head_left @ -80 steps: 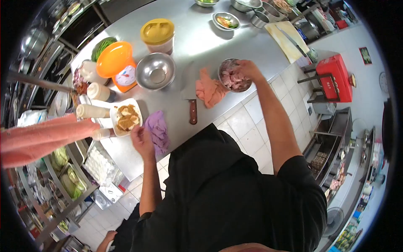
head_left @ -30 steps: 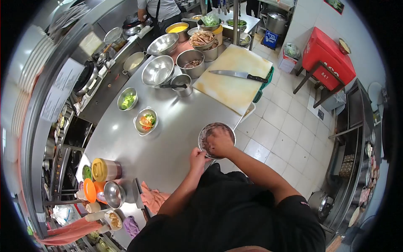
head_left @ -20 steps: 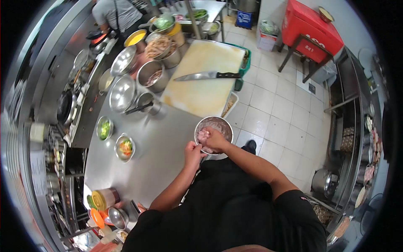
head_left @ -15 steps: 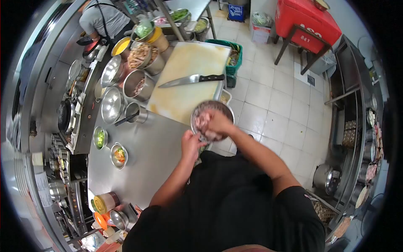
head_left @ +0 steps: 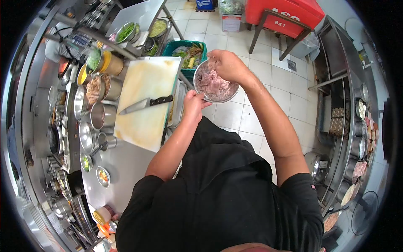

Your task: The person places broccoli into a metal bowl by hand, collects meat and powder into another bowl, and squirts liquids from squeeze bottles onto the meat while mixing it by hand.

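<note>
A round metal bowl [head_left: 221, 100] holds pink slices of raw meat [head_left: 213, 83] and is tilted over the floor, just right of the cutting board. My left hand [head_left: 195, 106] is closed on the bowl's near left rim, thumb on the edge. At the bowl's far side, my right hand [head_left: 228, 66] reaches over the rim with its fingers curled by the meat; the fingertips are partly hidden. On the white cutting board [head_left: 147, 80] lies a kitchen knife [head_left: 145, 105] with a black handle, apart from both hands.
Steel pots [head_left: 103, 116] and bowls line the board's left side. Small bowls of chopped vegetables [head_left: 103, 176] stand on the steel counter [head_left: 126, 168]. Behind the bowl is a green crate [head_left: 170, 47] with scraps. A red box [head_left: 285, 17] and a rack [head_left: 336, 84] stand right.
The view has turned and shifted. My hands have carried the bowl away from the board's corner, out over the floor. My right hand has moved from amid the meat to the far rim.
</note>
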Demonstrator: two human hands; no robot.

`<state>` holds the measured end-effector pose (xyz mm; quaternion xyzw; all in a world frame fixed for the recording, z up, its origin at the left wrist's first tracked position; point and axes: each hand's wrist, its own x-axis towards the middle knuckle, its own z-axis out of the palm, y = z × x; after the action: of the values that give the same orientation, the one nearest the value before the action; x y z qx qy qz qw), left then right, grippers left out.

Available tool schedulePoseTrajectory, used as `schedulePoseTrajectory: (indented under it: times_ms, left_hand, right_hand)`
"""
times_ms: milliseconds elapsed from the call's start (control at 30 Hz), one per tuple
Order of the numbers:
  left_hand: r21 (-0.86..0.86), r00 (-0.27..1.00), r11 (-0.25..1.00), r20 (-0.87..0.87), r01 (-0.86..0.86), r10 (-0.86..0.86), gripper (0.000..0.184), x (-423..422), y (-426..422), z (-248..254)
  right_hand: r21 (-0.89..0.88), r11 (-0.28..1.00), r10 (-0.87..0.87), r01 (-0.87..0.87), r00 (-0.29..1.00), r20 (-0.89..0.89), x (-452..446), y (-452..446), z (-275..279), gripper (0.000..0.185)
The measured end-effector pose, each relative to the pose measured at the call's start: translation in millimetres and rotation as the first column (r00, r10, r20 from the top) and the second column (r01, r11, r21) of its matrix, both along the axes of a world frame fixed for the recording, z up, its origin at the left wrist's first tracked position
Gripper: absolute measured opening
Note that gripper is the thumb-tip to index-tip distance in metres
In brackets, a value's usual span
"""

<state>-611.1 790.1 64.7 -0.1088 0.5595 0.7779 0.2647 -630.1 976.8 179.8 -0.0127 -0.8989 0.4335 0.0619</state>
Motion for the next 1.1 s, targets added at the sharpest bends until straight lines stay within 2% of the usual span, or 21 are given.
schedulePoseTrajectory:
  times_ms: [67,167,267,300,400,433,467,533,567,600,667,700,767,800,833,900,933,967,1000,1033,1100]
  left_hand:
    - [-0.017,0.999,0.999,0.019,0.028,-0.027,0.008,-16,24,-5]
    - [-0.015,0.997,0.998,0.030,0.067,-0.066,0.009,-43,57,-16]
    - [-0.011,0.992,0.994,0.054,0.113,-0.112,0.009,-79,90,-28]
    - [-0.034,0.991,0.992,0.067,0.118,-0.115,0.009,-92,102,-33]
    - [0.006,0.986,0.990,0.090,0.140,-0.140,0.009,-136,130,-49]
    - [0.011,0.985,0.990,0.099,0.142,-0.142,0.009,-157,141,-53]
    - [0.012,0.983,0.990,0.114,0.143,-0.144,0.008,-177,150,-58]
    - [0.022,0.981,0.993,0.151,0.118,-0.120,0.008,-219,164,-67]
    - [0.024,0.982,0.995,0.165,0.093,-0.096,0.008,-244,169,-71]
    - [0.019,0.982,0.998,0.174,0.067,-0.069,0.008,-272,171,-74]
    - [0.019,0.987,1.000,0.158,-0.020,0.017,0.008,-332,173,-80]
    - [0.015,0.986,0.998,0.153,-0.063,0.060,0.008,-359,171,-82]
    - [-0.014,0.973,0.981,0.127,-0.195,0.195,0.008,-420,162,-82]
    - [-0.029,0.961,0.968,0.116,-0.249,0.251,0.008,-451,157,-82]
    - [-0.047,0.937,0.941,0.080,-0.336,0.339,0.010,-484,149,-87]
    - [0.102,0.908,0.902,0.059,-0.419,0.415,0.021,-558,122,-111]
    - [0.025,0.887,0.887,0.046,-0.460,0.459,0.023,-583,113,-96]
    - [0.033,0.857,0.856,0.035,-0.516,0.514,0.025,-618,100,-101]
    - [0.141,0.846,0.835,0.042,-0.532,0.532,0.023,-648,83,-102]
    - [0.028,0.792,0.792,-0.008,-0.610,0.611,0.023,-668,80,-91]
    - [0.116,0.745,0.751,-0.094,-0.650,0.660,0.025,-713,59,-92]
  right_hand:
    - [0.086,0.991,-0.098,0.101,0.995,-0.036,-6,25,1,0.033]
    - [-0.086,0.991,-0.100,0.107,0.991,0.088,-28,58,-50,0.030]
    - [0.296,0.955,0.003,-0.005,1.000,0.007,-43,98,-99,0.027]
    - [0.264,0.962,-0.038,0.071,0.991,-0.129,-54,112,-102,0.028]
    - [-0.150,0.949,-0.303,0.277,0.934,-0.191,-82,155,-79,0.027]
    - [-0.485,0.815,-0.377,0.316,0.926,-0.029,-92,175,-73,0.030]
    - [-0.746,0.560,-0.383,0.360,0.911,0.151,-97,199,-71,0.034]
    - [-0.893,0.270,-0.402,0.360,0.885,0.236,-91,251,-75,0.037]
    - [-0.945,0.126,-0.378,0.302,0.895,0.236,-81,289,-108,0.037]
    - [-0.906,0.118,-0.474,0.407,0.824,0.309,-71,314,-127,0.036]
    - [-0.865,0.091,-0.489,0.493,0.779,0.392,-22,374,-198,0.047]
    - [-0.792,0.024,-0.560,0.610,0.665,0.495,9,392,-234,0.059]
    - [-0.720,-0.243,-0.587,0.650,0.492,0.643,113,424,-337,0.053]
    - [-0.525,-0.264,-0.649,0.809,0.255,0.717,147,407,-353,0.050]
    - [-0.340,-0.311,-0.628,0.888,0.076,0.774,178,382,-360,0.048]
    - [-0.141,-0.380,-0.535,0.914,-0.093,0.840,228,329,-353,0.044]
    - [-0.077,-0.400,-0.492,0.913,-0.143,0.859,246,304,-347,0.042]
    - [-0.041,-0.408,-0.453,0.912,-0.163,0.877,260,284,-343,0.040]
    - [-0.020,-0.413,-0.427,0.910,-0.174,0.888,264,268,-337,0.038]
    - [-0.008,-0.417,-0.411,0.909,-0.181,0.894,268,257,-330,0.036]
    - [0.001,-0.422,-0.394,0.907,-0.185,0.901,270,242,-321,0.032]
